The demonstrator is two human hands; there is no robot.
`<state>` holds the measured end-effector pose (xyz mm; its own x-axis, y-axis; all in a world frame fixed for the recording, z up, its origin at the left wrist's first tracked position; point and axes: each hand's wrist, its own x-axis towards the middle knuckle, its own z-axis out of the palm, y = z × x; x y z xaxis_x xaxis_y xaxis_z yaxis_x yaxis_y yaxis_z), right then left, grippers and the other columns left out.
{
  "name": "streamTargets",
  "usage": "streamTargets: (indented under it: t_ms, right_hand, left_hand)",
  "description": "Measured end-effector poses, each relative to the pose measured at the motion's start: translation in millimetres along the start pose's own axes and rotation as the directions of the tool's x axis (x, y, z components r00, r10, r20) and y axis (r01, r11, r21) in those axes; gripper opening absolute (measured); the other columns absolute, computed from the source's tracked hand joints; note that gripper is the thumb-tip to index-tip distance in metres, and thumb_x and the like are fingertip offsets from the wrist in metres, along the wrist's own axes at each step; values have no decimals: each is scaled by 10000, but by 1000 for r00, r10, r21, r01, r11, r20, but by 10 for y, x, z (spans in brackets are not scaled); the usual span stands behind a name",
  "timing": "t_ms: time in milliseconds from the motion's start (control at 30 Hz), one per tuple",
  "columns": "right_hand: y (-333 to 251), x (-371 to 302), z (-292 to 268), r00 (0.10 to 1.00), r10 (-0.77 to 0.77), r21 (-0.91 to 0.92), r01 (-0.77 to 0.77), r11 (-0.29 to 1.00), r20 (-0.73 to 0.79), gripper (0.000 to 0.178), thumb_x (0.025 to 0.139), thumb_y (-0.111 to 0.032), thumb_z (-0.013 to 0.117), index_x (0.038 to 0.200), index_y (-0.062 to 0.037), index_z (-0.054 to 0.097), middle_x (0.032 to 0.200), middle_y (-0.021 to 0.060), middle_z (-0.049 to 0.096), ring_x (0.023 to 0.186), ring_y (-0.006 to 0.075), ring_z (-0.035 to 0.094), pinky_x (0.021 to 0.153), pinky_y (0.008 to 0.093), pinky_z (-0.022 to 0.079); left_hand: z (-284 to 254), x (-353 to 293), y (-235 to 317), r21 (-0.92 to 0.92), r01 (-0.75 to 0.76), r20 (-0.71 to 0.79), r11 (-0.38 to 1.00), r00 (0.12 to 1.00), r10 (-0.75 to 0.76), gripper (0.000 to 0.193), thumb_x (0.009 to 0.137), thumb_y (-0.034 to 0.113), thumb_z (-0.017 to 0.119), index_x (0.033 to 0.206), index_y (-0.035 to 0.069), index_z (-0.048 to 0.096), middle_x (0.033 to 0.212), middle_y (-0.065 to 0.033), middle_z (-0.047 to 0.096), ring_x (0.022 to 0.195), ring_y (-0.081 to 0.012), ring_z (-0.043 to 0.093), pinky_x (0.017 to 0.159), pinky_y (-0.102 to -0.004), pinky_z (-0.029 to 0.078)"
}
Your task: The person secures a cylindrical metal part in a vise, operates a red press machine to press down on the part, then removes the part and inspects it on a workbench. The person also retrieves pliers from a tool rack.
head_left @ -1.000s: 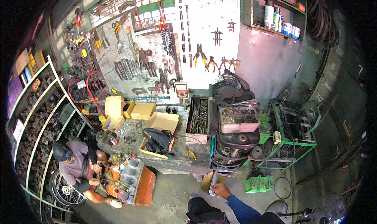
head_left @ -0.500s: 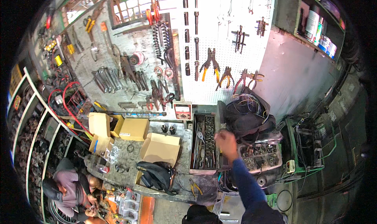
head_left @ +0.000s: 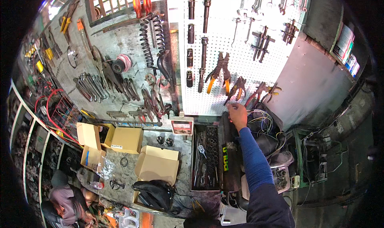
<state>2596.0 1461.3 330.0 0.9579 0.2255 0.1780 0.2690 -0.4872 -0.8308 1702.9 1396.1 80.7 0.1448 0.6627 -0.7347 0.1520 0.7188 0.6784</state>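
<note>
My right hand (head_left: pixel 239 115) reaches forward to the foot of the white pegboard (head_left: pixel 248 74), its arm in a blue sleeve. The fingers are curled, with thumb and fingertips close together. Just above them hangs a small pair of pliers (head_left: pixel 237 89) with dark and yellow handles; one handle ends beside the fingertips, and contact is unclear. Below the hand lies a long black case (head_left: pixel 231 150) with green lettering. Left of it is a tray of sockets and tools (head_left: pixel 206 184). Larger pliers with orange handles (head_left: pixel 219 73) hang to the left, red-handled pliers (head_left: pixel 256 94) to the right. My left hand is out of view.
Open cardboard boxes (head_left: pixel 158 164) and a black bag (head_left: pixel 156 194) sit on the bench to the left. A wire bundle (head_left: pixel 262 122) and a parts organizer (head_left: pixel 282 178) are by my right arm. Another person (head_left: pixel 70 204) crouches at the lower left.
My right hand has moved up and forward from beside the socket tray to the pegboard's lower edge. The view has shifted, and more of the black case shows.
</note>
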Motion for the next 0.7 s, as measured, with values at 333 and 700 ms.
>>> streamTargets:
  t_ms: [333,700]
  right_hand:
    - [-133,20,181,977,-204,0,205,979,-65,354,950,-330,733,934,24,725,713,100,699,556,180,651,541,375,520]
    - [-1138,-178,-760,904,-347,-220,296,930,-251,260,940,-276,712,979,-26,770,895,218,745,828,373,743,741,419,568]
  left_hand:
    - [272,60,461,95,96,-171,991,982,-79,335,1001,317,633,1184,41,689,1009,-109,712,760,-235,697,609,-331,580]
    - [356,54,450,104,-21,-22,994,999,24,492,974,424,716,1253,21,668,1039,-130,721,783,-250,715,630,-337,603]
